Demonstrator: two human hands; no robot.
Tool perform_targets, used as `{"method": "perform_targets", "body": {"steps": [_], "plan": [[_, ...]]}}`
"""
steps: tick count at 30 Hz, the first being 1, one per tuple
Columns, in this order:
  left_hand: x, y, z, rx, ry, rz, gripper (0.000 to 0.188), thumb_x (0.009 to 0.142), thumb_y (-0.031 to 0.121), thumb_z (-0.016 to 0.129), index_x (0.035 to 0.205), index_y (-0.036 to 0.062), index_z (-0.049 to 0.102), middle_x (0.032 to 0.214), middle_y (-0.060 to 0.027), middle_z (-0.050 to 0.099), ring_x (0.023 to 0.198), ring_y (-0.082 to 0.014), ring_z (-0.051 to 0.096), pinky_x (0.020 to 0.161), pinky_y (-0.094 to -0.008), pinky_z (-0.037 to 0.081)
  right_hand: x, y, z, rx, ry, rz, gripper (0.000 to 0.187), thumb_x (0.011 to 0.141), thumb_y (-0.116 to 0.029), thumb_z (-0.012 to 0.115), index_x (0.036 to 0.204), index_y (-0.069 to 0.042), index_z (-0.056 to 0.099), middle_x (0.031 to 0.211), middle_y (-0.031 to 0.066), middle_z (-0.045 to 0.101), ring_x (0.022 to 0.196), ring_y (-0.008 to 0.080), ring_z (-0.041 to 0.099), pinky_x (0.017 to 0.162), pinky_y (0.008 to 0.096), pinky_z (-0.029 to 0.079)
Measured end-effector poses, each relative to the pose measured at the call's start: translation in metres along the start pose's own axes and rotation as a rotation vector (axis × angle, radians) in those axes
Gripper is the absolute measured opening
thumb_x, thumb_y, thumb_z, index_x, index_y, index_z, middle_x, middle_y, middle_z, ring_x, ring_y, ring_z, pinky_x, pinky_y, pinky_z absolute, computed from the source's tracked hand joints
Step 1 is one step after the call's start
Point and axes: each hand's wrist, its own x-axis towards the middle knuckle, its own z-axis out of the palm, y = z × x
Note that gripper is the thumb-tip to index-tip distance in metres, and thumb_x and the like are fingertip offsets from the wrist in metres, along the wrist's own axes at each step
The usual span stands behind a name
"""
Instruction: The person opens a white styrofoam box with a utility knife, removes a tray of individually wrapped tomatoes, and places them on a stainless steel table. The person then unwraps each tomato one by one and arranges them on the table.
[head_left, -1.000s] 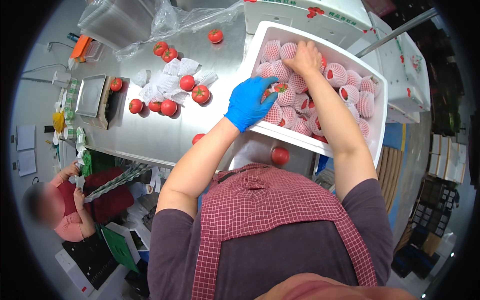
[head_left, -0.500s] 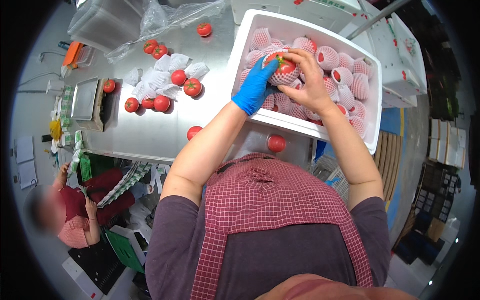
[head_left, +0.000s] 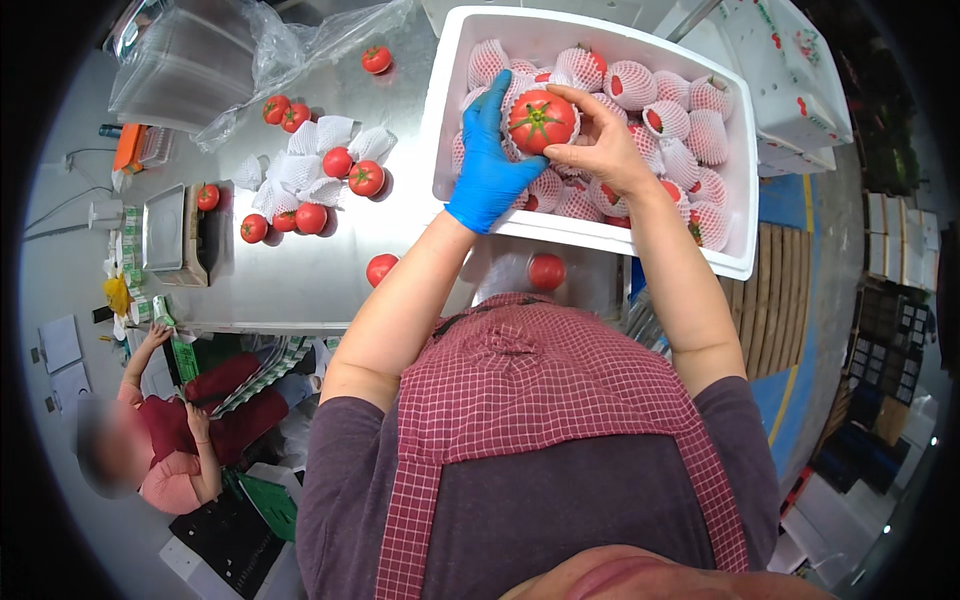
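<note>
A red tomato [head_left: 541, 124], green stem end up, is between my two hands above the white foam box [head_left: 590, 232]. White foam netting shows along its edge. My left hand [head_left: 490, 168], in a blue glove, cups it from the left, thumb below and fingers above. From the right, my bare right hand [head_left: 610, 150] pinches it with thumb and forefinger. Beneath and around my hands, the box holds many netted tomatoes [head_left: 667, 120]. Further left, loose tomatoes [head_left: 366, 178] lie around a pile of white foam nets [head_left: 303, 170] on the metal table [head_left: 350, 240].
A scale [head_left: 168, 230] stands on the table's left side. Clear plastic packaging [head_left: 185, 70] is at the back left. White boxes [head_left: 790, 75] are stacked beyond the foam box. A seated person [head_left: 180, 440] works at the lower left. A slatted pallet [head_left: 765, 300] is on the floor at right.
The tomato has turned so its stem end faces up, and it sits slightly left and lower in view. My gloved fingers have spread further up its left side. The whole view has shifted a little.
</note>
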Motion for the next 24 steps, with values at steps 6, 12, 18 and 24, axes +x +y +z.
{"method": "perform_targets", "body": {"steps": [6,12,18,24], "plan": [[0.001,0.002,0.0,-0.144,-0.074,-0.163,0.078,0.066,0.009,0.077,0.135,0.0093,0.04,0.128,-0.0136,0.044,0.114,-0.025,0.049,0.097,-0.035,0.044,-0.001,-0.004,-0.007,0.043,0.023,0.093,0.057,0.071,0.001,0.075,0.124,-0.001,0.054,0.119,0.0099,0.056,0.104,0.0153,0.057,0.085,0.0251,0.05],[0.002,-0.002,-0.015,-0.593,-0.018,-0.41,0.063,0.071,0.014,0.078,0.126,0.0059,0.047,0.114,-0.0104,0.057,0.102,-0.0207,0.058,0.089,-0.0324,0.049,0.001,0.007,-0.017,-0.441,0.113,0.043,0.032,0.077,-0.006,0.067,0.109,-0.005,0.066,0.108,0.0096,0.062,0.092,0.0178,0.061,0.079,0.0283,0.05],[-0.013,-0.017,-0.097,-0.638,0.351,-0.349,0.054,0.076,0.019,0.075,0.121,0.0018,0.051,0.109,-0.0093,0.06,0.097,-0.0198,0.06,0.085,-0.0318,0.05,0.031,-0.006,-0.038,-0.992,0.194,0.135,0.028,0.082,-0.023,0.061,0.105,-0.008,0.068,0.105,0.0134,0.065,0.1,0.0321,0.059,0.093,0.0398,0.043],[-0.08,-0.132,-0.206,0.044,0.409,-0.799,0.06,0.073,0.023,0.075,0.123,0.0017,0.05,0.114,-0.0098,0.057,0.101,-0.0213,0.058,0.085,-0.0327,0.05,0.089,0.025,-0.087,-1.905,0.384,0.179,0.04,0.089,-0.038,0.045,0.096,-0.007,0.069,0.1,0.0152,0.067,0.092,0.0336,0.062,0.096,0.0474,0.035]]}}
